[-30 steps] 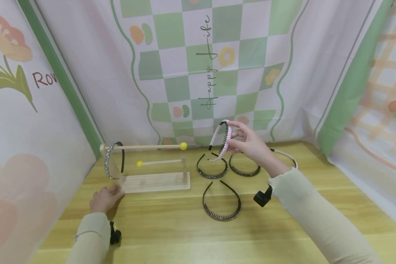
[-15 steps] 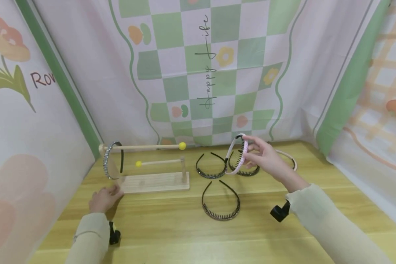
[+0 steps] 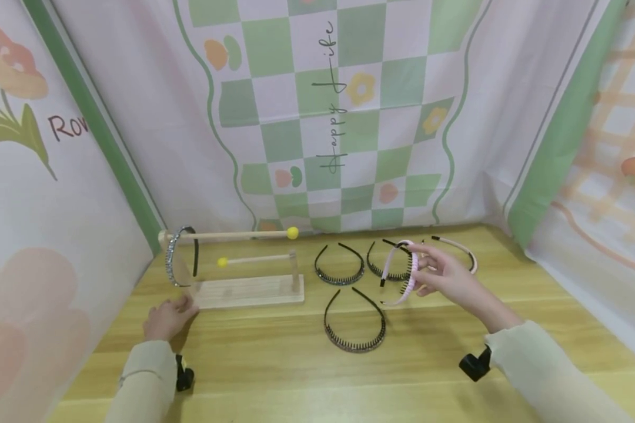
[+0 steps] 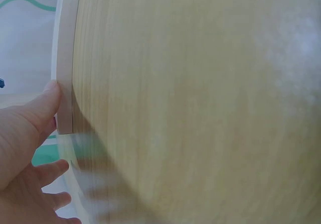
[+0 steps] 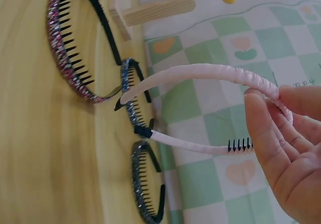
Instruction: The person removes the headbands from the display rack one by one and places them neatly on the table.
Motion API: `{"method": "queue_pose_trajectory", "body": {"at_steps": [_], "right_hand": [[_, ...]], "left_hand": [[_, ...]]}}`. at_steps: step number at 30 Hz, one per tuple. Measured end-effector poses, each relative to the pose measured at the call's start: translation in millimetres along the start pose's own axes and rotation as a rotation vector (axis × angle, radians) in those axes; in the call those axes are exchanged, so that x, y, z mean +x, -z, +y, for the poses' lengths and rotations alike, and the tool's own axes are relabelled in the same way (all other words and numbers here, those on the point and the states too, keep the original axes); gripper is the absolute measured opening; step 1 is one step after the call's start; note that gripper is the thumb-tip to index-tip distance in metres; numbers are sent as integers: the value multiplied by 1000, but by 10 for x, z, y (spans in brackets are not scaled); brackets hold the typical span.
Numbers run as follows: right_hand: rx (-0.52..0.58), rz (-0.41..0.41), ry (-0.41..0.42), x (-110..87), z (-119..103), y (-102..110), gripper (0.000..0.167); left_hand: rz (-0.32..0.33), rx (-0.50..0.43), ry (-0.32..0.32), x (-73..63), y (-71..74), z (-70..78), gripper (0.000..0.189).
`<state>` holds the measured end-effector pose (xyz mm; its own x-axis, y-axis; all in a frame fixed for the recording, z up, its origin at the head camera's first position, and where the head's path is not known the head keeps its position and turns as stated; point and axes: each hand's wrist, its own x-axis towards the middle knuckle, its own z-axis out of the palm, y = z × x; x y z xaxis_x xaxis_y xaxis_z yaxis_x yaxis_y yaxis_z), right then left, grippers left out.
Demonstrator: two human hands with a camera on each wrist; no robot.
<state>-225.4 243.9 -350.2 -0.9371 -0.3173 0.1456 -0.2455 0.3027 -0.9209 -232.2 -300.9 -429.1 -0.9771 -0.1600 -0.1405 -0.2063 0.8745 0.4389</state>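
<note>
In the head view, my right hand [image 3: 444, 273] pinches a pink headband [image 3: 414, 267] by its ruffled, toothed middle. Its two ends point left, above the table. The right wrist view shows the thumb and fingers of the right hand [image 5: 286, 143] on the band's pleated part. At the left, my left hand [image 3: 166, 319] holds the end of a wooden stand [image 3: 249, 292], thumb against the base edge [image 4: 65, 103]; part of the index finger is hidden behind it. A silver glittery headband [image 3: 171, 258] hangs on the stand's upper bar.
Three dark toothed headbands lie on the table: one at back left [image 3: 340, 280], one at back right [image 3: 376, 267], one in front [image 3: 356, 346]. Another pale pink headband [image 3: 473, 261] lies behind my right hand. The stand's bars end in yellow balls [image 3: 293, 233].
My right hand has moved right and downward with the pink headband, from above the back-left dark headband to beside the back-right one. The left hand and stand have stayed in place.
</note>
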Motion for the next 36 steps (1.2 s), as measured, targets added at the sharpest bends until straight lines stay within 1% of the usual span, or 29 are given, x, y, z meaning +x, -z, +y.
{"method": "queue_pose_trajectory", "body": {"at_steps": [6,9,13,16,19,24,25,32,36], "right_hand": [[-13,-20,2,-109,153,43,59],[-63,-19,15,-162,202,87,53],[-147,-24,4,-215,227,156,49],[-204,-50,-23,-256,244,206,45],[-251,-88,-66,-304,278,239,36],[-269,-135,-164,-378,362,244,18],[-274,-145,-167,-389,381,238,15],[-281,-179,-235,-454,465,148,12],[-299,-195,-232,-472,498,62,13]], "left_hand": [[-1,-3,2,-22,22,13,67],[-5,-5,11,-7,18,12,68],[-9,-7,21,17,10,1,70],[-11,-5,23,24,10,-5,69],[-10,2,19,25,13,-7,69],[-8,6,14,15,21,5,67],[-9,5,14,14,22,8,67],[-7,3,13,1,22,19,67],[-5,2,8,-7,26,27,67]]}}
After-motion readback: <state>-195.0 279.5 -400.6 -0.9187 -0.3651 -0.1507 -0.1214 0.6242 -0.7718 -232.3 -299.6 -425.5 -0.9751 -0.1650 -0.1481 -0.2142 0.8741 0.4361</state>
